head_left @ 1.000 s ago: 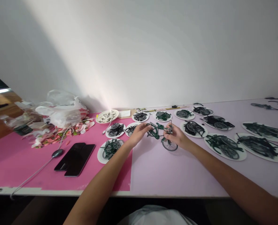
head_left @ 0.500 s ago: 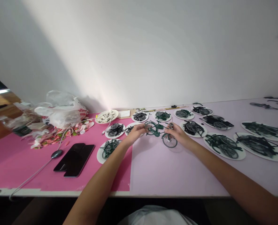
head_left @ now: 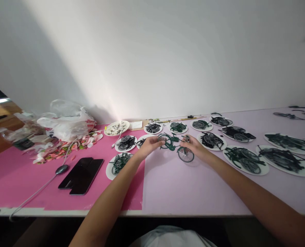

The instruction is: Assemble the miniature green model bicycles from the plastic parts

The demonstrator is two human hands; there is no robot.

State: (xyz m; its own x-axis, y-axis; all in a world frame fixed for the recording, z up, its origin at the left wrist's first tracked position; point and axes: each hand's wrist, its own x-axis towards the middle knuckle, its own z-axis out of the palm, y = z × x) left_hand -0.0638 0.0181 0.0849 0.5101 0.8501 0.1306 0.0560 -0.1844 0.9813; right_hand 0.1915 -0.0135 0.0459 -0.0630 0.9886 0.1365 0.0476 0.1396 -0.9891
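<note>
Apparently mid-assembly, the left hand (head_left: pixel 149 145) grips the green toy bicycle (head_left: pixel 175 146) by its front wheel while the right hand (head_left: pixel 195 145) pinches its rear; seating that small part likely calls for steady alignment.

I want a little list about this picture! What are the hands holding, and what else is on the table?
left hand: grips the front wheel end of the green toy bicycle
right hand: pinches a small part at the bicycle's rear
table: pink and lilac top
plates: many white ones piled with bicycle parts
phone: black, lying flat on the pink side
plastic bag: far left, by the wall
</note>
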